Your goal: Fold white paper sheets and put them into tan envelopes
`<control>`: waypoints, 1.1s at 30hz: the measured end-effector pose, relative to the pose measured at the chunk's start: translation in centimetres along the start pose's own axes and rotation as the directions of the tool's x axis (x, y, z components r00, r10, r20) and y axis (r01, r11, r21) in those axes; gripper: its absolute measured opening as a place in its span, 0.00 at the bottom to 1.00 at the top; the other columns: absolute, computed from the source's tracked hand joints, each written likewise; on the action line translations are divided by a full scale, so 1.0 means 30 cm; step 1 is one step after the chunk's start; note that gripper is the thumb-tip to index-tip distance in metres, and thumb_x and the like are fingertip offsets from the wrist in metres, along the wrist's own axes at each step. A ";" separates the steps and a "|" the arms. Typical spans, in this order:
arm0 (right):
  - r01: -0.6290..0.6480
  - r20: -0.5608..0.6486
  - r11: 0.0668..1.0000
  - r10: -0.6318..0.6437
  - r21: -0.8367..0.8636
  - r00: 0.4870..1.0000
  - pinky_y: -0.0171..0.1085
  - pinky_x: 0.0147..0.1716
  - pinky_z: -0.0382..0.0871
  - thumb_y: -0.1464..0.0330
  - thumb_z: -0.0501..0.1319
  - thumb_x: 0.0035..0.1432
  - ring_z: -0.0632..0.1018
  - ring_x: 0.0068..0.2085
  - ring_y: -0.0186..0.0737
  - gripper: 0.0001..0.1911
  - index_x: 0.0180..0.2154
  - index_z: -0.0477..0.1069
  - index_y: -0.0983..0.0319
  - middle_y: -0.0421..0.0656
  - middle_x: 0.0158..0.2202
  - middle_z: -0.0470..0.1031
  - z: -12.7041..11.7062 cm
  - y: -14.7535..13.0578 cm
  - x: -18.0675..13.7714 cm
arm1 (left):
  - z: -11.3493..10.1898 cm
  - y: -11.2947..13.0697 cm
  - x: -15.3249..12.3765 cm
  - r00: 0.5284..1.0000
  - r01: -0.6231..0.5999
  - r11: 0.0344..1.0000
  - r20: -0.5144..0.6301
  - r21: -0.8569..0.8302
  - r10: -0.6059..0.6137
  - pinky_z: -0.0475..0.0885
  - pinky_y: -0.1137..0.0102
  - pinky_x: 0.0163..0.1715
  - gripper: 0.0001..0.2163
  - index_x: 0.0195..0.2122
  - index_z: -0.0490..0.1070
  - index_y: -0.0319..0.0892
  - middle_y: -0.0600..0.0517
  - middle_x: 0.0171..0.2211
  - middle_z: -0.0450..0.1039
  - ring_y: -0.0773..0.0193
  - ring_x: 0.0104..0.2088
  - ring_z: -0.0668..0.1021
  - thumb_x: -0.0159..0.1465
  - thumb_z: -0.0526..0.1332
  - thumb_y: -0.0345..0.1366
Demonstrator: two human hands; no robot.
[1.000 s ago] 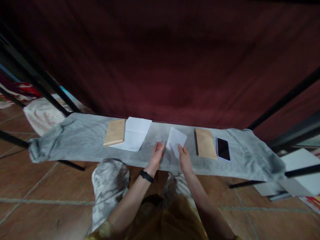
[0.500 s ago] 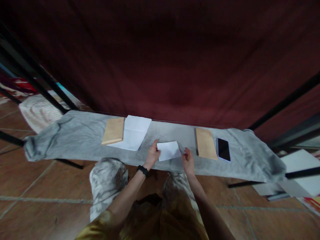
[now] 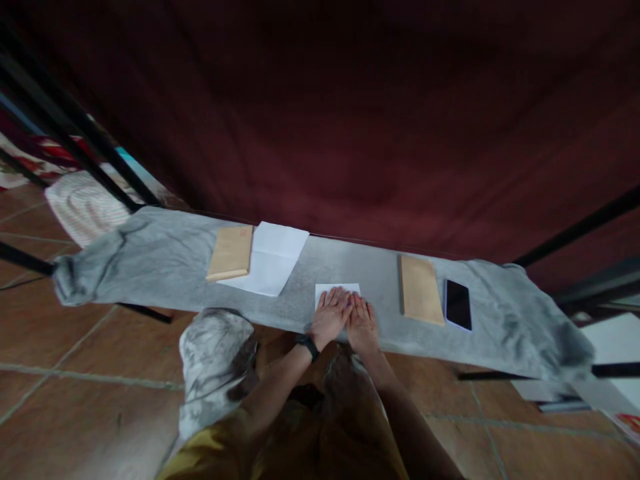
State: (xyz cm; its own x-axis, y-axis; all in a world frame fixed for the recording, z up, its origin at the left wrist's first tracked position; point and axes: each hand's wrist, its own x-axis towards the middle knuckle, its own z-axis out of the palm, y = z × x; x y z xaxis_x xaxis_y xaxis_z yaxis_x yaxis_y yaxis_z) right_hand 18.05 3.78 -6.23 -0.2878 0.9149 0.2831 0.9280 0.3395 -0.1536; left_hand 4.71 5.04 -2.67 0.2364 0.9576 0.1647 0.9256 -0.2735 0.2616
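Note:
A folded white paper [image 3: 326, 291] lies near the front edge of a narrow bench covered with grey cloth [image 3: 165, 267]. My left hand [image 3: 331, 315] and my right hand [image 3: 362, 322] lie side by side flat on the paper, fingers stretched out, covering most of it. A black band sits on my left wrist.
To the left lie a brown envelope [image 3: 231, 252] and a larger white sheet [image 3: 270, 260]. To the right lie another brown envelope [image 3: 421, 289] and a black phone [image 3: 458, 304]. A dark red curtain hangs behind the bench. Black metal bars stand at both sides. My knees are under the bench edge.
The paper was held up in both hands, then laid flat on the bench. Both hands have moved together and now press flat on it.

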 end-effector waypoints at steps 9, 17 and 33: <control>-0.054 -0.054 0.998 0.055 0.019 0.997 0.50 0.64 0.55 0.69 0.43 0.70 0.64 0.66 0.49 0.27 0.65 0.58 0.71 0.57 0.65 0.62 -0.014 0.068 -0.027 | 0.011 -0.101 -0.057 0.999 0.020 0.996 -0.043 0.088 -0.017 0.50 0.54 0.67 0.28 0.68 0.56 0.42 0.44 0.69 0.53 0.54 0.69 0.57 0.71 0.47 0.50; 0.004 -0.076 0.973 0.014 0.230 0.997 0.52 0.63 0.57 0.64 0.42 0.70 0.59 0.68 0.48 0.28 0.66 0.55 0.69 0.56 0.68 0.58 -0.015 0.036 0.072 | 0.002 -0.096 -0.071 0.999 0.054 0.998 0.007 0.041 -0.054 0.47 0.49 0.67 0.27 0.67 0.57 0.43 0.42 0.70 0.51 0.50 0.70 0.55 0.70 0.50 0.49; -0.023 -0.068 0.992 0.031 0.120 0.997 0.56 0.64 0.53 0.61 0.45 0.71 0.60 0.67 0.52 0.30 0.67 0.54 0.70 0.60 0.68 0.56 0.026 0.045 0.052 | -0.021 -0.061 -0.103 0.980 0.193 0.981 -0.044 0.016 -0.192 0.49 0.40 0.63 0.30 0.67 0.57 0.42 0.35 0.70 0.50 0.38 0.69 0.54 0.68 0.54 0.50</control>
State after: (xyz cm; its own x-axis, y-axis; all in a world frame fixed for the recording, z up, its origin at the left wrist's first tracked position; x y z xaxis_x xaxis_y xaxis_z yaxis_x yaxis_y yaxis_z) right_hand 18.68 5.84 -6.74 -0.2419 0.9080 0.3422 0.8991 0.3423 -0.2727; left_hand 2.10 2.52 -3.07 0.0409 0.9874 0.1526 0.9584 -0.0820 0.2733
